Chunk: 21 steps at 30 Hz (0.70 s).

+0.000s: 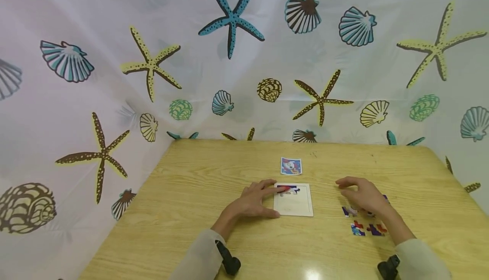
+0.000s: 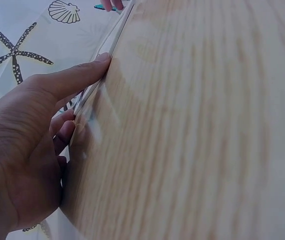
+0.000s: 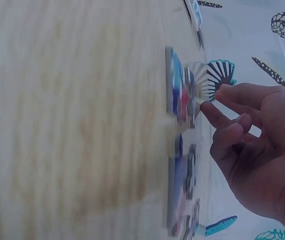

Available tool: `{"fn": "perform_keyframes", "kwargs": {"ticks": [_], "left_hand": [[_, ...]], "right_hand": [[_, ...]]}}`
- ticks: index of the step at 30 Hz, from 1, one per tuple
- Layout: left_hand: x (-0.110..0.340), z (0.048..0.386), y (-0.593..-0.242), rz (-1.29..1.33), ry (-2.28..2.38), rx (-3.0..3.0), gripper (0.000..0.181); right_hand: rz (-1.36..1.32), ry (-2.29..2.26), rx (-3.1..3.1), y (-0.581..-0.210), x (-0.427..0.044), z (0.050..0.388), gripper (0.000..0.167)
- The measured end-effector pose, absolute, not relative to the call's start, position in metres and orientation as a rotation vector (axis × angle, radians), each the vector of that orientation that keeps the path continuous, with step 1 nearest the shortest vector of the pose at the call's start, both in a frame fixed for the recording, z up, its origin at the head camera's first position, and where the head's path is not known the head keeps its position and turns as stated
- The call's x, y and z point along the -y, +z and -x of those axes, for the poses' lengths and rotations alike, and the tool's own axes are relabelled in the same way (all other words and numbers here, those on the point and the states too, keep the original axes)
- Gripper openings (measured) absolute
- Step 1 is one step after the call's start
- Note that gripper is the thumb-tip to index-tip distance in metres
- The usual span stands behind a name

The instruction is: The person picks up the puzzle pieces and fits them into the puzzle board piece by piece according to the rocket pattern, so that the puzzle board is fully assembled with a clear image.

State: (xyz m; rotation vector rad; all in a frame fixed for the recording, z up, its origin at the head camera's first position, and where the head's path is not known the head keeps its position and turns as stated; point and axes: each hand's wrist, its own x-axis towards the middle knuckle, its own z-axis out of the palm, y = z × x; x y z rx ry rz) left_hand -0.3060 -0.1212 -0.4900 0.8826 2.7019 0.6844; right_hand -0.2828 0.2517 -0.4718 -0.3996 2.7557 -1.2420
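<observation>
In the head view a white square puzzle tray (image 1: pixel 293 205) lies on the table, with joined jigsaw pieces (image 1: pixel 292 190) along its top edge. My left hand (image 1: pixel 254 201) rests at the tray's left side, one fingertip on the joined pieces and the thumb at the lower left corner. My right hand (image 1: pixel 363 197) hovers over loose jigsaw pieces (image 1: pixel 358 229) right of the tray, partly hiding them. In the right wrist view its fingers (image 3: pixel 232 95) are loosely bent beside the blurred pieces (image 3: pixel 177 90); I see nothing held between them.
A small picture card (image 1: pixel 291 166) with a blue and red print lies behind the tray. The wooden table (image 1: pixel 198 173) meets a white curtain (image 1: pixel 252 118) printed with shells and starfish at its back and sides.
</observation>
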Motion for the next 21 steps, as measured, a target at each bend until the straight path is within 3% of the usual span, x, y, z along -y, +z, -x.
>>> {"fn": "perform_keyframes", "kwargs": {"ticks": [21], "left_hand": [[0.120, 0.309, -0.491, -0.873, 0.696, -2.705, 0.083]], "right_hand": [[0.325, -1.279, -2.762, -0.466, -0.295, 0.275, 0.039]]}}
